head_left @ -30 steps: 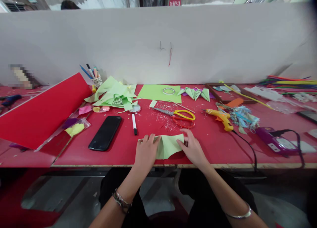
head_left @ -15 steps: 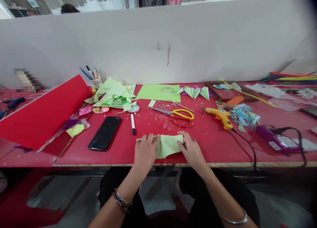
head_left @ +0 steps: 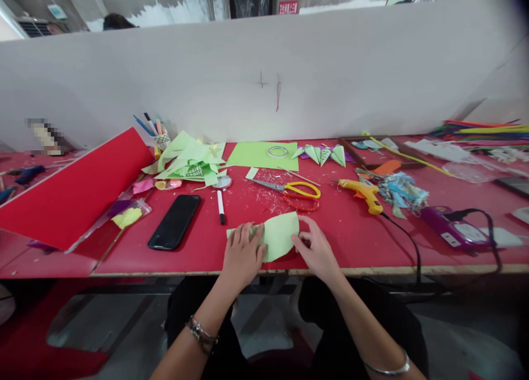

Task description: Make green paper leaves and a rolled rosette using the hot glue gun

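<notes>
A pale green sheet of paper (head_left: 281, 238) lies near the table's front edge, its right part lifted and gently curved. My left hand (head_left: 243, 253) rests over its left part, fingers laid on the paper and thumb apart from them. At the right edge of the sheet, my right hand (head_left: 316, 250) pinches the paper between thumb and fingers. Beyond the sheet lie scissors (head_left: 303, 190) with yellow and red handles, their blades pointing left. A black-and-white marker (head_left: 221, 206) is to the left of the scissors.
A black phone (head_left: 174, 222) lies left of my hands. Green paper scraps (head_left: 192, 157), a roll of tape (head_left: 278, 151) and folded green cones (head_left: 324, 155) are farther back. A yellow glue gun (head_left: 363, 195) and a purple corded device (head_left: 454, 229) sit at right. A red board (head_left: 78, 187) leans at left.
The right part of the green paper has risen into a curve, with its far edge higher. My right hand has shifted slightly left along with it. My left hand stays on the paper.
</notes>
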`<state>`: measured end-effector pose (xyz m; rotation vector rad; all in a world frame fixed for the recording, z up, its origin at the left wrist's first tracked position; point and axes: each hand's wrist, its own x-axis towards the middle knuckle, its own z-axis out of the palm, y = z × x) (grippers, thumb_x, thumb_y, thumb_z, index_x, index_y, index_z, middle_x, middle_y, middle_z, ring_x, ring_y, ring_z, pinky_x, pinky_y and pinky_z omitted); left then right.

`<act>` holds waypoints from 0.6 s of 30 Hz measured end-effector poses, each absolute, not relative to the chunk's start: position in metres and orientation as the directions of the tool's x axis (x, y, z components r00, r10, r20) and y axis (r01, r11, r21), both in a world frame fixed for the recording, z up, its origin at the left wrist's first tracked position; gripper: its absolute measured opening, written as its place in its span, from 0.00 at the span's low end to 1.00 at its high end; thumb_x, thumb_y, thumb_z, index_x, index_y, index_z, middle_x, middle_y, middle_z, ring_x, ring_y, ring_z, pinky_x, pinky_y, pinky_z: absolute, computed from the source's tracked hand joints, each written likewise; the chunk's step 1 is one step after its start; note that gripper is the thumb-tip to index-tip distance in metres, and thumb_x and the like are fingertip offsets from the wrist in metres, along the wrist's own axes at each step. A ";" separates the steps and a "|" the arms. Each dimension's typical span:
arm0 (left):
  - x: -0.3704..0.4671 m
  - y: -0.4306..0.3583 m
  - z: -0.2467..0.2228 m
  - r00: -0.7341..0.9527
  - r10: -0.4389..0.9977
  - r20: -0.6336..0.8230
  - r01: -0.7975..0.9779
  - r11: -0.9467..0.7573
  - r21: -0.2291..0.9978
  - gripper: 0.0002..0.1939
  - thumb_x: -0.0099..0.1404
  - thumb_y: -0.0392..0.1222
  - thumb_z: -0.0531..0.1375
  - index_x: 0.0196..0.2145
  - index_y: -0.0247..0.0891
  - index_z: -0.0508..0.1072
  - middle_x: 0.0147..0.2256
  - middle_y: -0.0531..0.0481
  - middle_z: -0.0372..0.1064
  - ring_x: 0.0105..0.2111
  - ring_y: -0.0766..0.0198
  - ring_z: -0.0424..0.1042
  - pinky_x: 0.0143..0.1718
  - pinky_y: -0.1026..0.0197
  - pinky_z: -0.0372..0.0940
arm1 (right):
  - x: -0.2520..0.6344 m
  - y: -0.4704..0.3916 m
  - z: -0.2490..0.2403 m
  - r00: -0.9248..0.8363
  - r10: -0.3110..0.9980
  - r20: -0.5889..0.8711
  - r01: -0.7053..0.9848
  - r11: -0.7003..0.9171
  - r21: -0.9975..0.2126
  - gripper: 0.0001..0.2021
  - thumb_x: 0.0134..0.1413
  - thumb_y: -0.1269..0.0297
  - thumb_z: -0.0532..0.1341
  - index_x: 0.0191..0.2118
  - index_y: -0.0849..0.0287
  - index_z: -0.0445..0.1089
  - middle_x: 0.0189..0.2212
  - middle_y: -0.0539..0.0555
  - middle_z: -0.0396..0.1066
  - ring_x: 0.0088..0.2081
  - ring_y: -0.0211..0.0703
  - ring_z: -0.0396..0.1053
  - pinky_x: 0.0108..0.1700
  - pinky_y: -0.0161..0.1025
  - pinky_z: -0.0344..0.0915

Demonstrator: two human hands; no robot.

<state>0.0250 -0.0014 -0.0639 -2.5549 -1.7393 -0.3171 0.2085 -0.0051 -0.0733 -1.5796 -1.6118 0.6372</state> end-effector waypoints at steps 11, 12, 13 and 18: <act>0.022 0.002 -0.067 0.421 0.899 0.119 0.895 -0.433 0.109 0.24 0.65 0.43 0.42 0.58 0.39 0.52 0.59 0.49 0.46 0.59 0.61 0.46 0.57 0.50 0.46 | 0.209 -0.001 -0.073 0.083 0.981 0.176 0.742 0.057 -0.668 0.20 0.51 0.66 0.50 0.52 0.58 0.52 0.22 0.45 0.69 0.28 0.41 0.67 0.50 0.51 0.45; 0.022 0.002 -0.067 0.419 0.901 0.112 0.896 -0.431 0.110 0.24 0.65 0.43 0.42 0.58 0.39 0.52 0.59 0.49 0.46 0.59 0.61 0.46 0.57 0.50 0.46 | 0.208 -0.002 -0.074 0.088 0.978 0.187 0.755 0.057 -0.653 0.21 0.51 0.66 0.50 0.53 0.58 0.51 0.22 0.46 0.69 0.28 0.41 0.67 0.50 0.50 0.45; 0.023 0.002 -0.066 0.418 0.902 0.106 0.897 -0.428 0.111 0.24 0.65 0.43 0.41 0.58 0.38 0.52 0.59 0.49 0.46 0.59 0.61 0.46 0.57 0.50 0.46 | 0.207 -0.003 -0.074 0.092 0.977 0.194 0.762 0.056 -0.645 0.22 0.51 0.66 0.49 0.54 0.59 0.50 0.22 0.46 0.69 0.29 0.42 0.68 0.50 0.50 0.44; 0.023 0.003 -0.066 0.421 0.901 0.100 0.896 -0.431 0.111 0.24 0.65 0.43 0.42 0.57 0.38 0.52 0.59 0.49 0.46 0.59 0.60 0.45 0.56 0.50 0.47 | 0.205 -0.005 -0.075 0.091 0.974 0.207 0.781 0.059 -0.621 0.23 0.52 0.66 0.48 0.56 0.59 0.47 0.25 0.48 0.71 0.31 0.42 0.68 0.51 0.49 0.41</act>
